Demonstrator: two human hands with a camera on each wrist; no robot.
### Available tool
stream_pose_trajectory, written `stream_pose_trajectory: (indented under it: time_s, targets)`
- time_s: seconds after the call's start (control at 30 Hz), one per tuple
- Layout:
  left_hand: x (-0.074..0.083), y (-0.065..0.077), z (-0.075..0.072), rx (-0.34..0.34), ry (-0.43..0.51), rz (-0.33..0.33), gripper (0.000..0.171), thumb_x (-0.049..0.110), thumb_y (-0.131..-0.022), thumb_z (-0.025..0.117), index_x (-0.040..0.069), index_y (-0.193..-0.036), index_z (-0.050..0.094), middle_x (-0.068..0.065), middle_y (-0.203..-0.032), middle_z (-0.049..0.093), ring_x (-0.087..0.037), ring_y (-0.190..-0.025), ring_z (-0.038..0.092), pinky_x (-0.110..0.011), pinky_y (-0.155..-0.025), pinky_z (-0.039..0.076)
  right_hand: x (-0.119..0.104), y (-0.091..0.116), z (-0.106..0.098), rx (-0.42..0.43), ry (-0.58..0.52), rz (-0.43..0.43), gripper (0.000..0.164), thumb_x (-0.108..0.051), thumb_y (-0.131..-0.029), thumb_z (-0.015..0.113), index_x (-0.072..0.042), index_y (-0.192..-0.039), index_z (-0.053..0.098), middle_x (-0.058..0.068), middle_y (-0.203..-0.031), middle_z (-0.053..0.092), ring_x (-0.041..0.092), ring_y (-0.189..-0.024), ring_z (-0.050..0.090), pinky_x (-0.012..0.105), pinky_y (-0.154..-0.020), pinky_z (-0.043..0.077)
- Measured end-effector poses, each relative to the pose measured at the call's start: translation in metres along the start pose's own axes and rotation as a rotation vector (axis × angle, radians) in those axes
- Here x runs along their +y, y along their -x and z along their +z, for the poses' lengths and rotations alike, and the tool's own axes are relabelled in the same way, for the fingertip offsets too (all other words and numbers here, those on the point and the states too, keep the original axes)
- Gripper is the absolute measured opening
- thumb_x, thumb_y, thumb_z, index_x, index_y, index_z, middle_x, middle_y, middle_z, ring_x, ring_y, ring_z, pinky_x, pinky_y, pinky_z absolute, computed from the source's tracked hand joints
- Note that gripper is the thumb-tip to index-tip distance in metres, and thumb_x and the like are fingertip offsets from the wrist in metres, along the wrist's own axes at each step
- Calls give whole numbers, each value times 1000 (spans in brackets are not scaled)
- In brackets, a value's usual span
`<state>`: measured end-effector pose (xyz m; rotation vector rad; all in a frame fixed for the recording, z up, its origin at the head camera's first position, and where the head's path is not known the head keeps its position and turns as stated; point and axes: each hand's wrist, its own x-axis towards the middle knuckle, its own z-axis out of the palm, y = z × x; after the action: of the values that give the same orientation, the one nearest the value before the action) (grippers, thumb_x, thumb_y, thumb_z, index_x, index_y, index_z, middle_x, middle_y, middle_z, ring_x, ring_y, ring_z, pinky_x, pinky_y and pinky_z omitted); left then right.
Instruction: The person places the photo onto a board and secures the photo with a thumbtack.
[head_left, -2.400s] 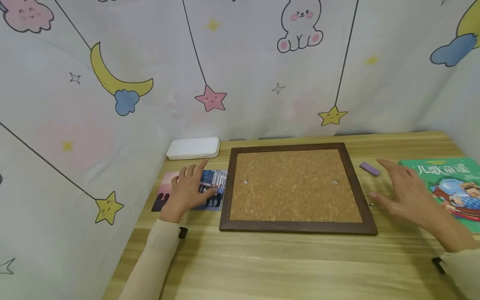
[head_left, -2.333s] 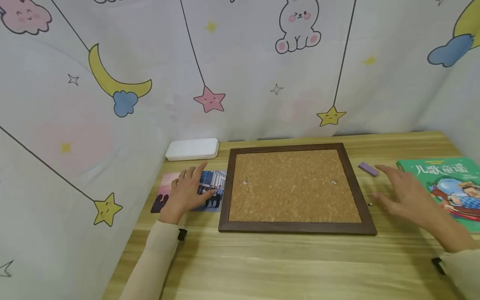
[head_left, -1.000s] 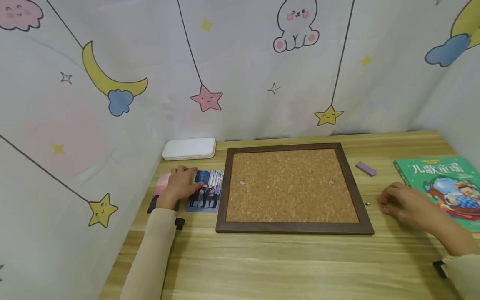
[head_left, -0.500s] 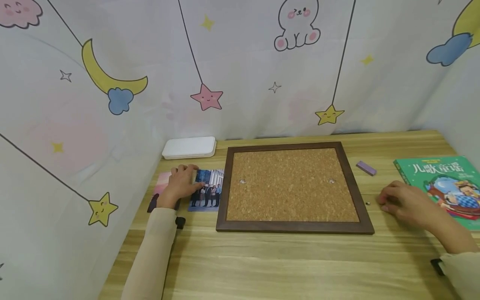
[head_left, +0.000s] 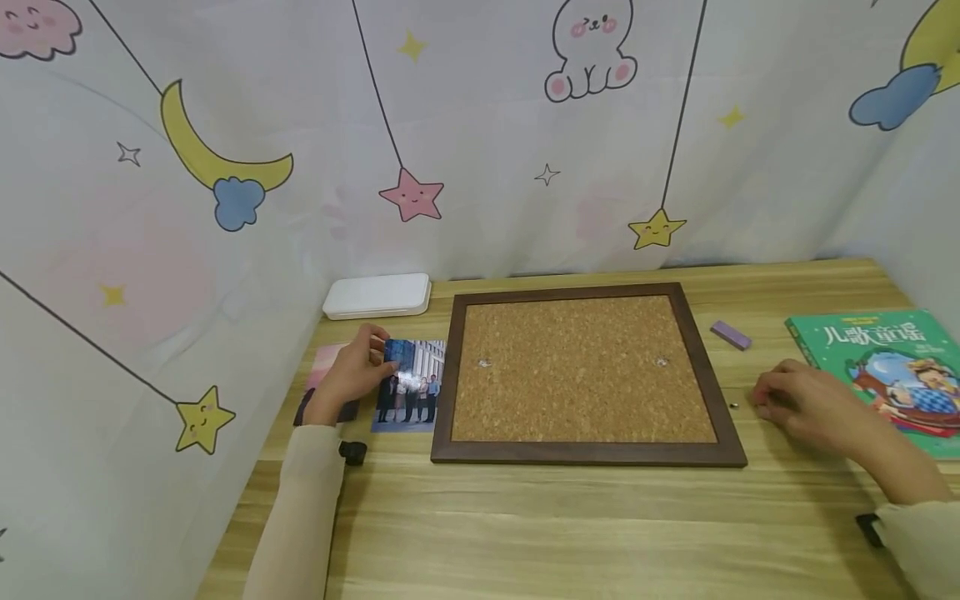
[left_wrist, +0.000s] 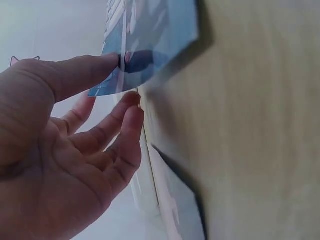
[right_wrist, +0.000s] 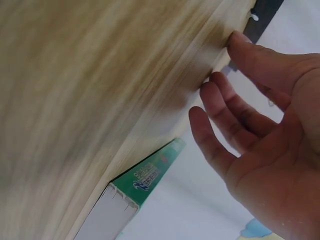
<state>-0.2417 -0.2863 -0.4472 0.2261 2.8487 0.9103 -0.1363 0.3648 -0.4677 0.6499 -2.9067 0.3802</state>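
Note:
My left hand (head_left: 351, 372) pinches the left edge of a photo print (head_left: 411, 392) showing people before tall buildings. In the left wrist view the photo (left_wrist: 160, 40) bends at the thumb, its held edge raised off the table. A second, pink-toned photo (head_left: 327, 360) lies partly hidden under the left hand and wrist. My right hand (head_left: 813, 410) hovers low with loosely bent fingers, between the framed cork board (head_left: 585, 371) and a green book (head_left: 885, 367). Its thumb and fingers stand apart in the right wrist view. A tiny shiny metal piece (head_left: 734, 406) lies just left of its fingertips.
The dark wooden frame (head_left: 592, 452) of the cork board stands between the hands. Two small shiny spots show on the cork. A white flat case (head_left: 377, 296) lies at the back left. A purple eraser-like block (head_left: 731, 335) is right of the frame. A printed curtain hangs behind.
The left hand came down onto the photo, took its edge and raised it slightly, shifting a little left. The right hand moved lower, drew its fingers closer together and edged toward the metal piece.

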Motion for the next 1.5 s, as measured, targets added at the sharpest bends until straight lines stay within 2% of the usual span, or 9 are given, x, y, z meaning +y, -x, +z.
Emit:
stream_pose_trajectory:
  time_s: [0.1,0.2,0.37,0.47,0.57,0.7,0.97,1.27,1.5]
  targets:
    - [-2,1,-1,9,48,-3,46,7,-104,68,2,-140,39,-34,-141,60,-45,-118,67,-60,-102,56,-1,0,0,12,4,-11,26,-6,-80,91,-23,-87,73,0,-95,69,17,-81,63,39,-69,52]
    - [-3,4,-3,24,81,8,46,9,-104,68,2,-140,40,-34,-134,63,-40,-108,71,-50,-90,59,-1,0,0,35,13,-29,28,-4,-78,91,-23,-86,73,-3,-92,69,16,-79,63,37,-67,52]
    - [0,10,-10,36,166,-23,47,11,-105,67,5,-141,39,-31,-126,67,-29,-87,68,-34,-67,53,-2,-1,-3,50,-21,-14,27,-1,-80,89,-22,-84,72,-11,-83,68,0,-73,58,31,-64,50]
    - [2,12,-14,40,230,-35,46,11,-106,65,8,-143,37,-28,-122,67,-25,-75,63,-33,-55,50,-4,-2,-5,54,-60,25,24,-1,-83,86,-19,-85,71,-14,-78,66,-10,-70,50,26,-60,47]
    - [6,14,-18,50,296,-16,47,11,-108,63,8,-145,34,-25,-114,65,-22,-61,56,-36,-47,49,-6,-2,-6,68,-74,50,22,-1,-84,85,-18,-86,71,-15,-75,64,-12,-68,45,24,-58,44]
    - [12,14,-24,73,360,20,49,8,-108,62,7,-147,32,-24,-111,63,-22,-56,54,-38,-42,48,-8,-2,-7,81,-84,46,22,-1,-83,86,-18,-87,72,-15,-75,65,-14,-68,47,24,-58,45]
    - [24,15,-30,144,372,105,51,1,-105,65,4,-146,36,-5,-92,54,-15,-72,60,-29,-65,51,-10,-3,-7,104,-87,26,22,1,-81,86,-17,-88,75,-15,-76,69,-15,-69,51,24,-59,49]
    - [37,18,-35,177,366,118,51,4,-106,65,7,-149,37,-23,-102,66,-12,-73,65,-29,-69,54,-12,-5,-11,95,-90,41,19,3,-83,85,-12,-92,78,-9,-80,73,-14,-71,53,24,-59,50]
    - [47,18,-37,200,371,119,49,5,-106,65,11,-147,39,-17,-99,66,-14,-76,66,-27,-72,53,-15,-9,-15,101,-102,31,20,5,-83,84,-10,-96,79,-6,-84,76,-14,-73,54,23,-59,50]
